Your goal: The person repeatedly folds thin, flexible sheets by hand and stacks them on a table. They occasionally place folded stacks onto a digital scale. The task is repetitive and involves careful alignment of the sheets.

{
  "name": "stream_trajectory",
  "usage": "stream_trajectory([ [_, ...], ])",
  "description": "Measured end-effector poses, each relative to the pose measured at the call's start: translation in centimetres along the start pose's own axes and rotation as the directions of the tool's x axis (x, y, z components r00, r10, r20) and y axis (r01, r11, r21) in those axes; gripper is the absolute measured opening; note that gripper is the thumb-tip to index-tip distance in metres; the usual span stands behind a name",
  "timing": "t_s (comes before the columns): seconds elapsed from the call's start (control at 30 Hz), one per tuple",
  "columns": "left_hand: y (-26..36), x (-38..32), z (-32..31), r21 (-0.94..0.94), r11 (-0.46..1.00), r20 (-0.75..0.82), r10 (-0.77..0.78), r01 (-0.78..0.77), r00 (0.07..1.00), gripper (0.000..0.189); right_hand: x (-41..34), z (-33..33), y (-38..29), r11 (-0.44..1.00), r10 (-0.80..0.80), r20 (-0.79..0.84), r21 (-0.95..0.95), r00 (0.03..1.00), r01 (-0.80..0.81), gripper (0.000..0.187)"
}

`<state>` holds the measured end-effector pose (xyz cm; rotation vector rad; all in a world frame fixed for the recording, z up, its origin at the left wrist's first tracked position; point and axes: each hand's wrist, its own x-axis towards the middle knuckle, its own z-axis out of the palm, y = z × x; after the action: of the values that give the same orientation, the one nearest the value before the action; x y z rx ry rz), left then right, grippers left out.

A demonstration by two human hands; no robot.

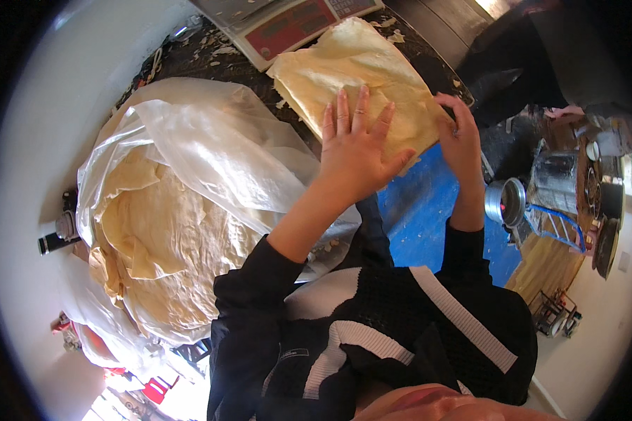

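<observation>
A folded stack of thin, pale yellow sheets, perhaps tofu skin or flatbread [395, 68], lies before me against a weighing scale [289, 31]. My left hand [353, 142] rests flat on top of the stack with its fingers spread. At the stack's right edge is my right hand [459, 131], its fingers bent and touching the corner; whether it grips the sheet, I cannot tell. To the left, a big clear plastic bag [216, 131] partly covers a large round pile of similar thin sheets [174, 226].
Crumbs and flakes litter the dark tabletop [205, 63]. At the right stand a metal pot [505, 202], a large metal cylinder [555, 179] and a blue-edged rack [558, 226]. A person in dark clothes [542, 58] is at the upper right. The floor is blue [426, 210].
</observation>
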<state>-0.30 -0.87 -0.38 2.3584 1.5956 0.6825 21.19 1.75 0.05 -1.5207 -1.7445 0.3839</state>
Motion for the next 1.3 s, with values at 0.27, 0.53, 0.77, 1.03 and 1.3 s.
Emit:
stream_trajectory([
  [0.27, 3.2, -0.8, 2.6, 0.251, 0.966, -0.027, 0.065, -0.056, 0.998, 0.06, 12.1, 4.2, -1.1, 0.821, -0.395, 0.462, -0.21, 0.794, 0.53, 0.038],
  [0.53, 2.6, -1.7, 2.5, 0.182, 0.976, -0.119, 0.146, -0.123, 0.982, 0.051, 16.5, 10.2, 2.6, 0.728, -0.157, 0.706, -0.39, 0.691, 0.564, 0.052],
  [0.77, -7.8, -15.0, -6.9, -0.152, 0.967, -0.338, 0.144, -0.205, 0.93, 0.053, 11.8, 4.3, -4.2, 0.754, -0.475, 0.484, -0.208, 0.735, 0.624, 0.025],
  [1.03, -20.8, -35.3, -18.1, 0.615, 0.709, -0.133, -0.337, 0.344, 0.932, 0.047, 3.6, 4.3, -14.3, 0.75, -0.618, 0.45, 0.092, 0.644, 0.655, 0.015],
  [1.3, -23.2, -29.6, -22.8, -0.045, 0.879, -0.746, -0.346, 0.476, 0.569, 0.008, -8.3, 19.2, -26.1, 0.485, -0.302, 0.952, 0.2, 0.052, -0.851, 0.065],
])
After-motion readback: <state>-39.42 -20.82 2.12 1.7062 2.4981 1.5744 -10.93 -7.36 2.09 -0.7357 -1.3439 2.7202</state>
